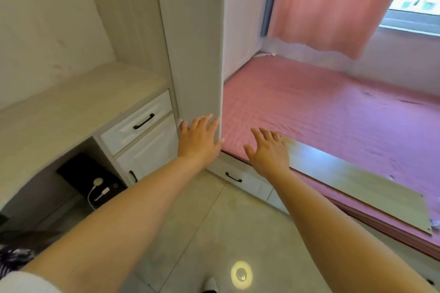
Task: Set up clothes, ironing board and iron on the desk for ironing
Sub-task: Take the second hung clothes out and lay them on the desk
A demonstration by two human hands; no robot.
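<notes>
Both arms stretched fwd, both hands empty, fingers spread apart, nothing gripped. Left hand sits flat vs. the lower edge of a tall pale cabinet door; can't tell if it presses or just hovers. Right hand is palm-down over the near-left end of a wooden board, fingertips at or just shy of its corner; contact unclear.

Board = likely the ironing board for this job (a guess; no pad or legs visible). It lies flat on the bed, along the edge nearest the person, running away to the right of the right hand. Worktop lies left of the left hand and is bare. No iron or clothes seen.

Handling, judged: board looks like a thin, rigid laminate slab, light wood grain, glossy, square corners. Prob. stiff, moderate wt, slick face. Best taken w/ two hands on the long edges, one near each end, thumbs on top; a one-corner lift would let it swing. Soft sheet underneath lets fingers dig under the edge.

Other textures: bed sheet pink, lightly wrinkled. Pink curtain beyond the right hand, soft drape, lace hem. Drawers below-left of the left hand, white fronts w/ black bar handles. Floor pale tile, shiny.
</notes>
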